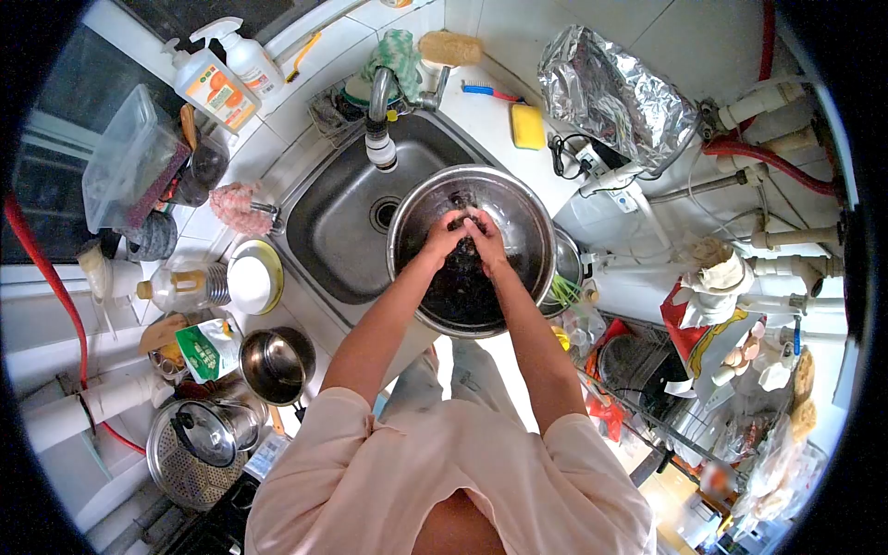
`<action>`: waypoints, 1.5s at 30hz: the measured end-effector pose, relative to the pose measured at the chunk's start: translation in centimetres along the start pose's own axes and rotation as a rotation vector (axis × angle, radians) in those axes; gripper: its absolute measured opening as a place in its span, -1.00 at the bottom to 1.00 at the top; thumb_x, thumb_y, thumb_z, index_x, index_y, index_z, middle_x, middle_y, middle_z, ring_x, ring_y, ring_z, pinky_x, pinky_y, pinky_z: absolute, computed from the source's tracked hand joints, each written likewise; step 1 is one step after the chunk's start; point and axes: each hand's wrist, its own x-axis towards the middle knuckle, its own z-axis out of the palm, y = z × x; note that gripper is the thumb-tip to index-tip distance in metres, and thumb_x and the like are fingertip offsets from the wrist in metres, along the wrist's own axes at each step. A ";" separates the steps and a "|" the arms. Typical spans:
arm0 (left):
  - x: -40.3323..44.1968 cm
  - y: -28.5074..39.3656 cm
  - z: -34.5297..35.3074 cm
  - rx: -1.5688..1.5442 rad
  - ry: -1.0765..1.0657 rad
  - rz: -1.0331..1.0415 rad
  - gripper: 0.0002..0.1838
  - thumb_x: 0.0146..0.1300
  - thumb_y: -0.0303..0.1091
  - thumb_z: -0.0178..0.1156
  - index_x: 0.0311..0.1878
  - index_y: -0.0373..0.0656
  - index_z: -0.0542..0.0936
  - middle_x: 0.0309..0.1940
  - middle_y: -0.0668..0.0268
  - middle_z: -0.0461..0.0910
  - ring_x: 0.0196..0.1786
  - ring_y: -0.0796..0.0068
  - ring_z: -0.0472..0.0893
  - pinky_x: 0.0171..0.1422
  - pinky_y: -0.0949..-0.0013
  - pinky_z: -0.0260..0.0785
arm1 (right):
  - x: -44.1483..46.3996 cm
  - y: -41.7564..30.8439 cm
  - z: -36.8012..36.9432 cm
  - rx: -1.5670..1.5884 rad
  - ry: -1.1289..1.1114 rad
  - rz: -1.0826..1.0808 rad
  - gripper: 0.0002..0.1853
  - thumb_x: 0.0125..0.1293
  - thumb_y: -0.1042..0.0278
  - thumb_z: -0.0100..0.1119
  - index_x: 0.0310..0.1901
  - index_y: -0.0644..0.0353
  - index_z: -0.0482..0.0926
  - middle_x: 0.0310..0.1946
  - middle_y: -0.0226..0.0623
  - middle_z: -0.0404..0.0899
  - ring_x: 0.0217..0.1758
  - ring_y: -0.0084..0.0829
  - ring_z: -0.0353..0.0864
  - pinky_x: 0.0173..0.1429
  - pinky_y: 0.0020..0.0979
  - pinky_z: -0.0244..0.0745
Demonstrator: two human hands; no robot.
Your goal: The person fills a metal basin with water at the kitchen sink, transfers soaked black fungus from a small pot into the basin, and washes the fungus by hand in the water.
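Basin, round and of polished metal, contains dark, irregular clumps. Within its rim, left hand and right hand converge, fingers curled closed on some clumps. Left of the basin: gray, round-cornered sink. Beyond the basin: yellow rectangular sponge.

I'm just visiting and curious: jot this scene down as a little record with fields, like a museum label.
Place: a corner sink with a cluttered counter
Vessel: large metal bowl, overlapping the sink's right side
Contents: dark, loose stuff; exact kind unclear
Left hand: inside the bowl, fingers on the dark stuff
Right hand: beside the left, also on the dark stuff
Tap: over the sink, no stream visible
Behind the sink: green cloth, yellow sponge
Left counter: metal pot
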 end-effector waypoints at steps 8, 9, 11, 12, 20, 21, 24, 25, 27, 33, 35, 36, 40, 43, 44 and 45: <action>-1.8 -0.1 0.7 0.385 0.167 0.255 -0.70 0.14 -0.20 0.16 -0.20 -0.24 0.51 -0.32 0.19 0.56 -0.28 0.36 0.52 -0.14 0.35 0.35 | -0.9 -0.2 -0.5 -0.459 0.147 -0.303 -0.87 0.13 0.36 0.15 -0.31 0.20 0.51 -0.48 -0.17 0.54 -0.41 -0.35 0.53 -0.21 -0.39 0.38; -2.0 0.0 0.7 0.379 0.177 0.241 -0.69 0.14 -0.18 0.16 -0.21 -0.25 0.51 -0.33 0.19 0.56 -0.28 0.35 0.53 -0.14 0.35 0.35 | -1.1 -0.2 -0.5 -0.513 0.163 -0.276 -0.87 0.14 0.37 0.13 -0.33 0.23 0.50 -0.49 -0.21 0.53 -0.41 -0.40 0.50 -0.21 -0.41 0.37; -2.5 0.9 0.9 0.367 0.195 0.214 -0.67 0.14 -0.15 0.16 -0.22 -0.26 0.52 -0.35 0.17 0.56 -0.29 0.35 0.53 -0.14 0.36 0.34 | -2.0 -1.5 -0.4 -0.622 0.200 -0.224 -0.86 0.17 0.38 0.11 -0.35 0.29 0.49 -0.51 -0.29 0.51 -0.39 -0.52 0.45 -0.21 -0.46 0.35; -2.8 1.2 1.0 0.310 0.209 0.126 -0.69 0.15 -0.17 0.15 -0.23 -0.25 0.52 -0.37 0.18 0.56 -0.32 0.35 0.53 -0.17 0.34 0.35 | -2.4 -2.1 -0.5 -0.635 0.212 -0.224 -0.87 0.18 0.39 0.10 -0.33 0.28 0.49 -0.50 -0.30 0.51 -0.39 -0.52 0.46 -0.20 -0.47 0.35; -6.6 2.4 -1.4 -0.356 0.043 -0.024 -0.77 0.11 -0.53 0.13 -0.13 -0.15 0.47 -0.29 0.30 0.53 -0.32 0.53 0.51 -0.33 0.44 0.38 | -3.8 -1.1 -3.7 -0.233 0.030 -0.285 -0.89 0.23 0.49 0.05 -0.23 0.25 0.52 -0.46 -0.40 0.56 -0.30 -0.58 0.51 -0.16 -0.57 0.35; -6.6 1.7 -1.6 -0.403 0.012 0.008 -0.77 0.11 -0.54 0.13 -0.13 -0.16 0.47 -0.30 0.30 0.54 -0.32 0.53 0.51 -0.32 0.45 0.38 | -3.7 -0.3 -4.3 -0.222 0.023 -0.287 -0.89 0.23 0.48 0.05 -0.24 0.26 0.52 -0.47 -0.41 0.56 -0.30 -0.60 0.51 -0.16 -0.58 0.36; -7.0 1.1 -1.7 -0.345 0.073 0.060 -0.83 0.11 -0.54 0.15 -0.20 -0.24 0.47 -0.38 0.26 0.55 -0.38 0.50 0.56 -0.31 0.47 0.41 | -5.3 -1.9 -5.1 -0.126 -0.010 -0.128 -0.89 0.25 0.48 0.02 -0.25 0.28 0.53 -0.51 -0.40 0.55 -0.35 -0.58 0.52 -0.20 -0.61 0.38; -7.4 1.6 -1.7 -0.352 0.078 0.059 -0.83 0.11 -0.53 0.16 -0.21 -0.26 0.47 -0.40 0.26 0.55 -0.40 0.50 0.57 -0.31 0.47 0.41 | -5.5 -2.0 -5.5 -0.052 -0.015 -0.088 -0.89 0.26 0.48 0.01 -0.26 0.28 0.53 -0.52 -0.39 0.54 -0.36 -0.58 0.52 -0.21 -0.61 0.38; -8.2 2.4 -1.7 -0.433 0.074 0.018 -0.84 0.09 -0.51 0.20 -0.25 -0.27 0.49 -0.43 0.26 0.55 -0.41 0.50 0.57 -0.29 0.50 0.40 | -5.8 -1.8 -6.0 -0.096 -0.027 -0.112 -0.87 0.27 0.48 0.00 -0.19 0.27 0.51 -0.48 -0.36 0.54 -0.37 -0.57 0.51 -0.22 -0.59 0.39; -7.8 1.9 -1.1 -0.307 0.134 0.034 -0.82 0.01 -0.42 0.30 -0.30 -0.22 0.58 -0.40 0.37 0.57 -0.34 0.61 0.51 -0.18 0.56 0.34 | -7.6 -4.5 -4.2 -0.783 0.009 -0.560 -0.69 0.18 0.48 0.11 -0.01 0.25 0.43 -0.02 -0.06 0.44 0.02 -0.35 0.43 0.10 -0.44 0.30; -7.8 2.0 -1.0 -0.336 0.088 0.007 -0.81 -0.02 -0.39 0.33 -0.32 -0.21 0.60 -0.37 0.40 0.57 -0.32 0.64 0.49 -0.16 0.57 0.31 | -7.2 -4.3 -3.2 -0.572 -0.030 -0.519 -0.76 0.14 0.48 0.17 -0.12 0.26 0.49 -0.18 -0.20 0.52 -0.15 -0.48 0.48 -0.02 -0.51 0.35; -7.9 2.1 -1.0 -0.328 0.077 0.028 -0.81 -0.02 -0.39 0.33 -0.31 -0.21 0.59 -0.38 0.39 0.57 -0.32 0.63 0.49 -0.16 0.57 0.32 | -7.2 -4.2 -2.8 -0.382 -0.097 -0.347 -0.78 0.13 0.48 0.19 -0.15 0.25 0.51 -0.23 -0.25 0.54 -0.19 -0.52 0.49 -0.05 -0.53 0.36; -8.1 2.6 -1.0 -0.340 0.026 -0.003 -0.79 0.00 -0.40 0.32 -0.29 -0.21 0.56 -0.41 0.39 0.55 -0.33 0.59 0.50 -0.17 0.54 0.34 | -6.3 -2.8 -2.1 -0.156 -0.131 -0.207 -0.95 0.14 0.54 0.14 -0.33 0.24 0.51 -0.46 -0.50 0.49 -0.38 -0.68 0.42 -0.24 -0.62 0.35; -9.2 3.9 -1.0 -0.487 -0.054 -0.167 -0.79 0.02 -0.41 0.29 -0.26 -0.20 0.53 -0.42 0.39 0.54 -0.34 0.56 0.51 -0.18 0.51 0.36 | -6.5 -3.3 -2.2 -0.045 -0.107 -0.085 -0.95 0.16 0.57 0.10 -0.40 0.19 0.50 -0.51 -0.54 0.45 -0.46 -0.69 0.36 -0.32 -0.64 0.28; -9.5 4.0 -1.0 -0.553 -0.086 -0.232 -0.79 0.03 -0.42 0.29 -0.25 -0.20 0.52 -0.42 0.39 0.54 -0.34 0.55 0.51 -0.19 0.50 0.37 | -6.7 -3.6 -2.2 -0.021 -0.106 -0.056 -0.95 0.16 0.57 0.10 -0.40 0.19 0.50 -0.52 -0.54 0.45 -0.47 -0.69 0.35 -0.32 -0.64 0.28; -9.6 4.0 -1.0 -0.543 -0.123 -0.218 -0.77 0.03 -0.40 0.29 -0.23 -0.21 0.51 -0.39 0.37 0.54 -0.32 0.53 0.52 -0.18 0.49 0.38 | -6.8 -3.8 -2.2 0.003 -0.105 -0.028 -0.95 0.16 0.56 0.09 -0.39 0.19 0.51 -0.52 -0.54 0.45 -0.47 -0.68 0.35 -0.32 -0.64 0.28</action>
